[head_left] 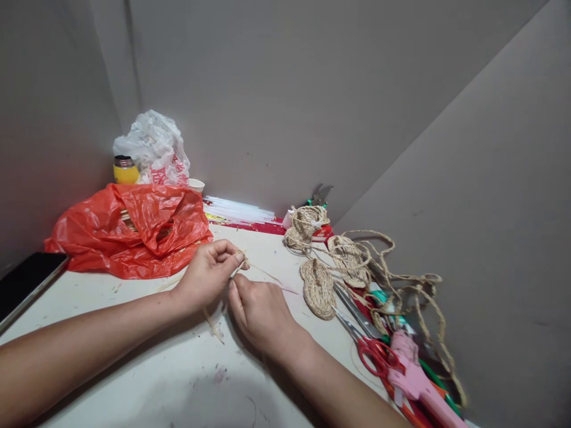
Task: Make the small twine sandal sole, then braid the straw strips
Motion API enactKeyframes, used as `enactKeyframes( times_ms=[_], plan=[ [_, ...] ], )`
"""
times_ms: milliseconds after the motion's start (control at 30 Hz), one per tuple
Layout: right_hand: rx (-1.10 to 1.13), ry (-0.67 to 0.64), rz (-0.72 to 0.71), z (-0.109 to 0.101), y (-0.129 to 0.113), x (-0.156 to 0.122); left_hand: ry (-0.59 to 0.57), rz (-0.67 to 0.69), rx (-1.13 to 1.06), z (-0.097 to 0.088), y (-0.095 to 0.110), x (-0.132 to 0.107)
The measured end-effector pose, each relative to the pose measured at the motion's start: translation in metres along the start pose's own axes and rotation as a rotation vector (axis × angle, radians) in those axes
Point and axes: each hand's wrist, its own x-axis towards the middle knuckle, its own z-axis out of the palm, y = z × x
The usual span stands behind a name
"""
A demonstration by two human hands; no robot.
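My left hand (207, 270) is closed in a pinch on thin, pale straw-like strands (267, 275) above the middle of the table. Loose ends of the strands stick out to the right and hang below the hand. Just right of it, my right hand (263, 309) is also closed, its thumb and forefinger pinching a short pale piece (236, 270) between the two hands. The fingertips nearly meet. A woven sole-shaped piece (317, 288) of braided straw cord lies on the table to the right of my hands.
A red plastic bag (102, 232) lies at back left, near a phone (31, 285), a yellow jar (126, 172) and a white bag (156, 142). Glue sticks (238, 210) line the back. On the right are braided cord (383, 255), scissors (377, 355) and a pink glue gun (413, 371).
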Motion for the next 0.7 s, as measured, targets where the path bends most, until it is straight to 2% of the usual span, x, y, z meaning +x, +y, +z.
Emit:
enactKeyframes(
  times_ms=[133, 267, 367, 500, 533, 700],
  plan=[
    [-0.011, -0.032, 0.003, 0.001, -0.004, 0.000, -0.036, -0.075, -0.037, 0.003, 0.000, -0.003],
    [0.056, -0.094, -0.012, -0.003, -0.006, -0.005, -0.037, -0.014, -0.006, 0.004, 0.004, -0.005],
    [0.289, -0.068, -0.004, -0.016, -0.001, -0.008, -0.025, 0.049, 0.032, 0.001, 0.010, -0.004],
    [0.650, 0.242, 0.163, -0.033, 0.011, -0.006, -0.058, 0.047, 0.024, -0.003, 0.013, 0.001],
    [0.723, 0.281, 0.204, -0.034, 0.014, -0.004, -0.070, 0.040, 0.016, -0.003, 0.013, 0.001],
    [1.163, 0.176, 0.254, -0.025, 0.018, 0.006, -0.130, 0.031, -0.048, -0.003, 0.012, 0.000]
  ],
)
